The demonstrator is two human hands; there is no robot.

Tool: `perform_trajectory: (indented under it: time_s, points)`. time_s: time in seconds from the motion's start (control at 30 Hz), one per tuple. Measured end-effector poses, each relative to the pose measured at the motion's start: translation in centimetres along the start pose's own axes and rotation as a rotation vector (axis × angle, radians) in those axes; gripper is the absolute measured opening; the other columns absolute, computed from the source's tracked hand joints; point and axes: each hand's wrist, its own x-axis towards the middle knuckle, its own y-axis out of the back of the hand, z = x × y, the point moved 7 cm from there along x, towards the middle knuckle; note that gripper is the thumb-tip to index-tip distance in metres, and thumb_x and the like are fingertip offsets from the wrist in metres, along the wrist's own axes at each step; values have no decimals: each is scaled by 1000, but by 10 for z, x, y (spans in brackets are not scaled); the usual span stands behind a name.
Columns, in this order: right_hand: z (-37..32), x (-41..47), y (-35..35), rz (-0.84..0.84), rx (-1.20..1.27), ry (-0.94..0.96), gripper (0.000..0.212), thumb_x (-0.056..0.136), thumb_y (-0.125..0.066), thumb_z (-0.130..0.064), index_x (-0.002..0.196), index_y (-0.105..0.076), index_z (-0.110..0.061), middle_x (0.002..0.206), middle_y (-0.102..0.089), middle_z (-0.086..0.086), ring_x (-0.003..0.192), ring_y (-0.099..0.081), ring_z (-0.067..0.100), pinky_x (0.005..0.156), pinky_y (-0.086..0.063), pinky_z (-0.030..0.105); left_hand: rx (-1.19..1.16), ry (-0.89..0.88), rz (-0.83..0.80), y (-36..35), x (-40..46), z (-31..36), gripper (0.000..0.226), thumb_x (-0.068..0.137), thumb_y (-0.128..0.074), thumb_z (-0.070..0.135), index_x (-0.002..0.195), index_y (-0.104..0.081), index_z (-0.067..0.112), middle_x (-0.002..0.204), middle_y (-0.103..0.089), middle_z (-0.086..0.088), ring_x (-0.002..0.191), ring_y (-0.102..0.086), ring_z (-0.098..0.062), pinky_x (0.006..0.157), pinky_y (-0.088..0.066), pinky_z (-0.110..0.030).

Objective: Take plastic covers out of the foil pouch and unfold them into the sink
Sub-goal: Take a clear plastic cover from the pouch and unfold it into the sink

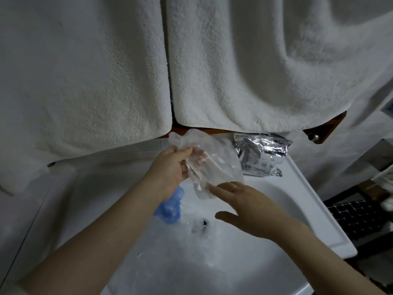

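Two white terry towels hang ahead of me: left towel (80, 77), right towel (265, 67), edges nearly meeting at centre. Strip of brown wood (323, 126) shows under the right one, with a round metal knob (313, 136) on it. Dark grid-patterned mat (357, 218) lies low at far right. Pale wall tiles (131, 147) show below the left towel.

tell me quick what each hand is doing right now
Left hand: fingers curled round the clear plastic cover, holding it up over the sink.
Right hand: open, fingers straight, fingertips at the cover's lower edge.
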Motion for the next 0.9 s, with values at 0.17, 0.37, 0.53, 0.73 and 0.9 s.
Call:
perform_trajectory:
  time_s: [0.17,0.37,0.53,0.73,0.9]
  points:
    - [53,-33,31,575,761,-387,5,84,-64,-36,83,-66,-32,108,-59,-15,100,-57,1,84,-40,12,64,-48,30,-10,-3,0,9,93,-54,13,93,-63,12,96,-69,-12,92,-62,-29,93,-47,-47]
    - [54,-19,-10,139,1539,-667,33,72,-72,-33,94,-65,-9,92,-69,4,84,-63,17,83,-51,35,130,-123,-121,-42,-18,8,14,93,-50,6,89,-61,13,82,-71,-5,81,-65,-22,81,-53,-39]
    - [61,-14,4,365,1542,-632,10,86,-59,-6,77,-62,-8,61,-64,-5,53,-52,6,48,-39,16,21,-120,-280,-55,-25,7,25,68,-68,24,89,-60,12,75,-64,-4,70,-62,-16,61,-51,-20]
    - [74,-20,38,650,1333,-522,15,84,-59,4,78,-60,-9,49,-55,-11,45,-45,1,44,-35,12,413,-13,-128,-46,-21,-29,14,85,-65,15,98,-60,16,94,-68,-4,80,-63,-10,74,-53,-25]
    - [92,-28,43,630,1382,-532,24,88,-54,3,91,-64,-19,49,-49,-14,43,-35,-1,44,-28,13,288,-32,-121,-46,-19,-31,19,92,-49,-2,92,-61,13,86,-69,-2,66,-66,-7,66,-58,-23]
